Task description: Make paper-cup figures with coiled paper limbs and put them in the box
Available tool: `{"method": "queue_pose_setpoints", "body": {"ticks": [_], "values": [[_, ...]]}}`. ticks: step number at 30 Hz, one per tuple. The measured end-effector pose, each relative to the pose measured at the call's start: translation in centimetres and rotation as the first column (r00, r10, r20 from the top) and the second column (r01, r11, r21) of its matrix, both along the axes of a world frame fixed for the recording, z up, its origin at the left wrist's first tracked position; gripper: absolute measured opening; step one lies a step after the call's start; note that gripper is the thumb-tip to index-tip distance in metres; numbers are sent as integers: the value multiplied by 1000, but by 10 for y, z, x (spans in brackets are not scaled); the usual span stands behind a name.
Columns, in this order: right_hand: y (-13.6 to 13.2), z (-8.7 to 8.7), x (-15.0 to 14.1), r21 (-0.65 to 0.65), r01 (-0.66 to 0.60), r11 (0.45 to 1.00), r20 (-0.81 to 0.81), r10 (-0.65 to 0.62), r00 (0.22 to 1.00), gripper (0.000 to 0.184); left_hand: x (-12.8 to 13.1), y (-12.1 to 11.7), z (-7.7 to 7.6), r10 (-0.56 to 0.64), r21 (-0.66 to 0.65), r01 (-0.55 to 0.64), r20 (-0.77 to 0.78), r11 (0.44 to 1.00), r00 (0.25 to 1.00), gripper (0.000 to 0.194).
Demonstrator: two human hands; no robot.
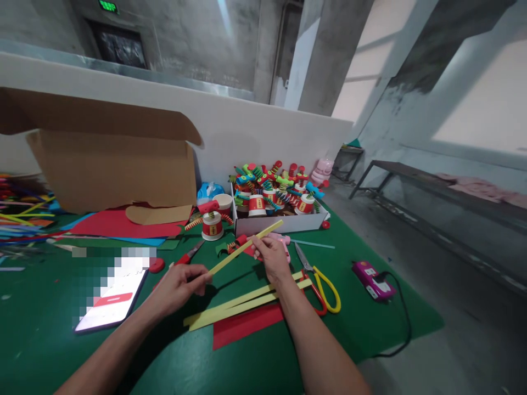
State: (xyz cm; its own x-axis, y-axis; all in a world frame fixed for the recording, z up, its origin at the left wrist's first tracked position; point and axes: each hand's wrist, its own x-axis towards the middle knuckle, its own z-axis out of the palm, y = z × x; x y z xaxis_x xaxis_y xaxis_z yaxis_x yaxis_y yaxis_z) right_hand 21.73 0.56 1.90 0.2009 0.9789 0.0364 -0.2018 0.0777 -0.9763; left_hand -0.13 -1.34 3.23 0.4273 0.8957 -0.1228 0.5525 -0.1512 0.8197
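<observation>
I hold a long yellow paper strip [242, 248] slanting up to the right above the green table [49, 340]. My left hand [181, 285] pinches its lower end. My right hand [269, 258] grips it near the middle, fingers closed. Under my hands lie two more yellow strips [239, 305] on a red paper sheet [242, 326]. Yellow-handled scissors [319, 280] rest just right of my right wrist.
A white tray [284, 224] full of colourful paper toys stands behind. A single toy cup [212, 225], red-handled scissors [190, 253], a phone [113, 299], an open cardboard box [111, 164], coloured paper at left, and a purple corded device [373, 280] are around.
</observation>
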Motion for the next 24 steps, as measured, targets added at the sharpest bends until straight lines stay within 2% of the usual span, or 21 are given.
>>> {"method": "queue_pose_setpoints", "body": {"ticks": [7, 18, 24], "values": [[2, 7, 15, 31, 49, 998, -33, -48, 998, 32, -6, 3, -2, -50, 0, 50, 6, 999, 999, 50], [8, 5, 28, 23, 192, 981, -101, -189, 977, 35, -19, 5, -4, -152, -79, 154, 27, 985, 988, 48], [10, 5, 33, 61, 334, 941, -206, -316, 926, 32, -20, 3, 7, -196, -107, 199, 40, 974, 980, 45]]}}
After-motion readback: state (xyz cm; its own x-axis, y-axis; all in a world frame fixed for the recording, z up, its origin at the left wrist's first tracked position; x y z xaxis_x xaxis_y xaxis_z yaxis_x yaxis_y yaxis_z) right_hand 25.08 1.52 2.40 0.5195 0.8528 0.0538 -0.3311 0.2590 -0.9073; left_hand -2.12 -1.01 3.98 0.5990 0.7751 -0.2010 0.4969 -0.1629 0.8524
